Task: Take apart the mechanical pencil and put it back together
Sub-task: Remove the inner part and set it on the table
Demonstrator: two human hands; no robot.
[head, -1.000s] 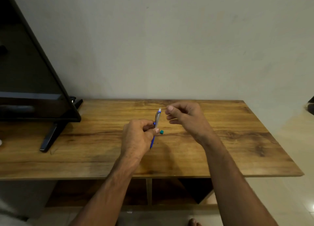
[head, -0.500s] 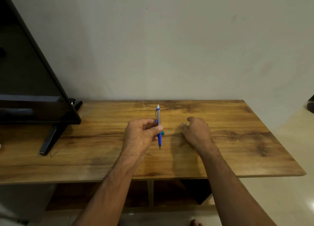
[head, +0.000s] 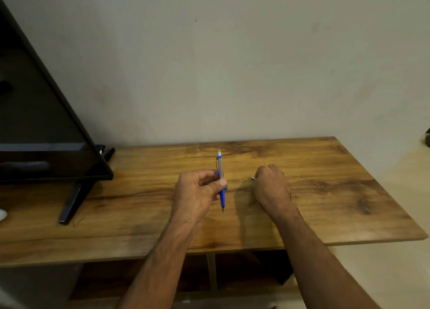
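Since the earlier frames the right hand [head: 271,184] has dropped to the wooden table [head: 325,192], fingers curled over something small; what, I cannot tell. Left hand [head: 197,190] pinches the upright mechanical pencil [head: 221,180]. Probably mid-disassembly; next, unscrew the tip

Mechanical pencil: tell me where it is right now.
Head view, centre: the mechanical pencil stands near upright in the left hand, tip down above the wooden table, left of the right hand.
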